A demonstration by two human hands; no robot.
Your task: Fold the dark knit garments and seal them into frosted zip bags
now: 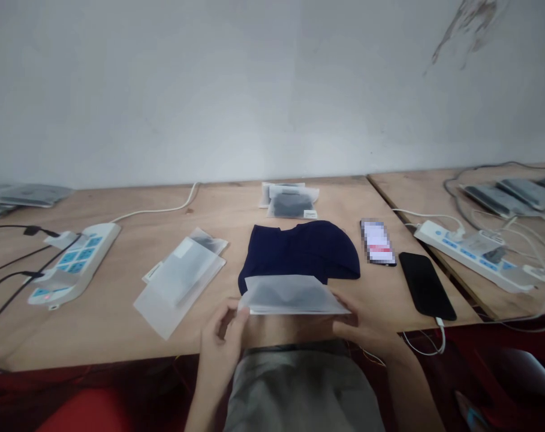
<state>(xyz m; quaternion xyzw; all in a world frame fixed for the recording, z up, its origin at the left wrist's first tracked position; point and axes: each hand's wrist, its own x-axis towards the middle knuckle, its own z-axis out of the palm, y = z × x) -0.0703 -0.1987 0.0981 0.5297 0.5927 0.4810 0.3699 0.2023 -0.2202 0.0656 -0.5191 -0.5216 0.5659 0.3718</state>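
Observation:
A frosted plastic bag (294, 295) is held level between my two hands at the near side of the table. My left hand (226, 329) pinches its left corner with thumb and fingers. On the opposite end, my right hand (366, 327) grips the right corner, its fingers partly behind the bag. Just beyond lies a dark navy cloth piece (299, 249) with a rounded right end, spread flat; the bag overlaps its near edge. Whether anything is inside the held bag I cannot tell.
More frosted bags (180, 279) lie to the left, and packed bags (292, 202) lie near the wall. Two phones, one lit (378, 242) and one dark (426, 285), rest at right. Power strips (77, 264) with cables sit on both sides. Further packets (508, 198) lie far right.

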